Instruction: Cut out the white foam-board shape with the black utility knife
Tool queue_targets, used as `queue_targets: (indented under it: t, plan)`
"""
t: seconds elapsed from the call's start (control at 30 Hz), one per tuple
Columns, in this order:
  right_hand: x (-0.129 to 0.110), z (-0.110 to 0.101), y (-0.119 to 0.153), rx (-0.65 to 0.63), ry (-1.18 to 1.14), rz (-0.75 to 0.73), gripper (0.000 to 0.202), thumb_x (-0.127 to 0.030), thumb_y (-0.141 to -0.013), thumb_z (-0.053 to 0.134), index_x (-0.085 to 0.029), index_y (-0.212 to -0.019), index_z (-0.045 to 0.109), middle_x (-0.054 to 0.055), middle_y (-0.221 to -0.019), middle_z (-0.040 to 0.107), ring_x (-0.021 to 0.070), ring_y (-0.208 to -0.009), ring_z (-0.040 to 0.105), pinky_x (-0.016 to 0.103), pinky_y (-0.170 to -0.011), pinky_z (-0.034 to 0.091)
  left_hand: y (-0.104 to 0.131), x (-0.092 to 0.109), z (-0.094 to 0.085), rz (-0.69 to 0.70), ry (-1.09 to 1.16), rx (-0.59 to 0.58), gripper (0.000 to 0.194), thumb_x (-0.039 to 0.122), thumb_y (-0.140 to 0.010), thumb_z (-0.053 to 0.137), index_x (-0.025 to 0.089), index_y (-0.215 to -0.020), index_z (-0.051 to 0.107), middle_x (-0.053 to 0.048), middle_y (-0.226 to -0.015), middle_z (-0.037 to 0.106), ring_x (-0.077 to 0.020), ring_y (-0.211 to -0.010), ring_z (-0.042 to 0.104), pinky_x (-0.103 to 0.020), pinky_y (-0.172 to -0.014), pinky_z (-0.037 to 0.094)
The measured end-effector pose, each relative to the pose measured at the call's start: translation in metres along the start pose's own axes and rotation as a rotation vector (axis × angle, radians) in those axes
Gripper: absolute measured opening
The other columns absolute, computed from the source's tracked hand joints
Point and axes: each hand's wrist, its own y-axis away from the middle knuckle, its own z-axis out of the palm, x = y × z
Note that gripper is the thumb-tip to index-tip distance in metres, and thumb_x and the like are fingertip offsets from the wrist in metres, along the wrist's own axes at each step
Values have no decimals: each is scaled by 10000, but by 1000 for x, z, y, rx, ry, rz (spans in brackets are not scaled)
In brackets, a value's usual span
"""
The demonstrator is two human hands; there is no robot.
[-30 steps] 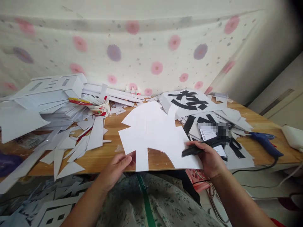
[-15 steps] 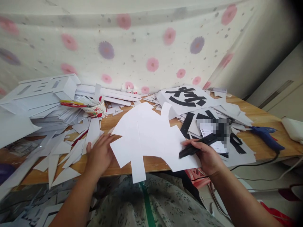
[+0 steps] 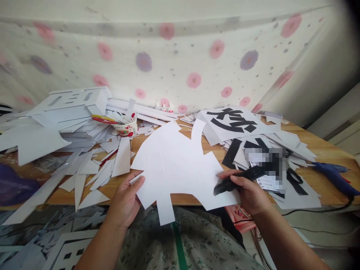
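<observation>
Fingers of the left hand [image 3: 125, 200]: curled at the left edge of the white cut-out sheet [image 3: 176, 165], thumb on top, pinching its lower-left corner. Half a second earlier this hand lay flat on the table farther left and up, off the sheet; it has since come in and taken hold.

Fingers of the right hand [image 3: 250, 193]: closed around a black utility knife [image 3: 239, 179], which points left across the sheet's right edge; thumb and forefinger also press that edge. Grip and place match the earlier frames.

White cut-out sheet: lies flat at the front middle of the wooden table [image 3: 329, 153], its narrow stem overhanging the near edge above the lap. It has turned slightly and shifted right since the earlier frame.

Arm pose: both forearms rise from the bottom of the view, wrists low, left palm turned inward, right knuckles up.

Surroundings:
- white offcuts [image 3: 92, 174], left of the sheet;
- paper cup [image 3: 126, 129] behind them;
- sheet printed with a black character [image 3: 233, 120], right rear;
- blue glue gun [image 3: 334, 174], far right.
</observation>
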Motion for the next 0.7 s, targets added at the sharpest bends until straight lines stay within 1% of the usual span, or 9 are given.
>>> queue_targets:
  t: [0.1, 0.2, 0.3, 0.37, 0.53, 0.7]
  plan:
    - [0, -1, -1, 5, -20, 7, 240, -369, -621, 753, -193, -781, 792, 52, -734, 751, 229, -700, 644, 336, -680, 487, 1, 0, -2, 9, 51, -3, 446, 289, -531, 910, 182, -911, 702, -15, -743, 736, -177, -638, 684, -286, -638, 571]
    - [-3, -6, -4, 6, -104, 42, 229, -377, -616, 735, -208, -761, 791, 51, -759, 763, 238, -721, 663, 354, -718, 497, 1, 0, -3, 5, 78, 4, 449, 280, -517, 915, 175, -901, 707, -24, -748, 738, -199, -674, 698, -306, -661, 581]
    - [-8, -12, -7, 17, -172, 33, 219, -381, -613, 721, -209, -727, 793, 62, -874, 780, 259, -851, 682, 352, -785, 507, 1, -1, -3, 1, 88, 9, 464, 292, -515, 915, 174, -913, 707, -36, -769, 743, -222, -719, 707, -316, -665, 586]
    - [-9, -15, -7, 19, -187, 25, 209, -377, -617, 719, -213, -721, 795, 63, -915, 782, 266, -913, 681, 347, -823, 510, 2, -2, -3, 3, 94, 12, 476, 292, -507, 918, 170, -915, 706, -42, -777, 744, -234, -740, 709, -322, -662, 589]
    - [-5, -17, -7, 24, -170, 52, 192, -366, -634, 716, -217, -725, 797, 53, -869, 781, 237, -793, 684, 342, -783, 523, 1, -3, -4, 4, 95, 0, 478, 295, -530, 910, 173, -942, 701, -49, -827, 749, -223, -736, 708, -317, -654, 591]
    - [0, -15, -9, 42, -161, 73, 184, -354, -631, 715, -213, -719, 793, 39, -749, 762, 220, -697, 666, 334, -722, 513, 1, -3, -4, 16, 73, 20, 473, 314, -492, 921, 187, -894, 705, -32, -784, 743, -213, -696, 700, -296, -605, 591]
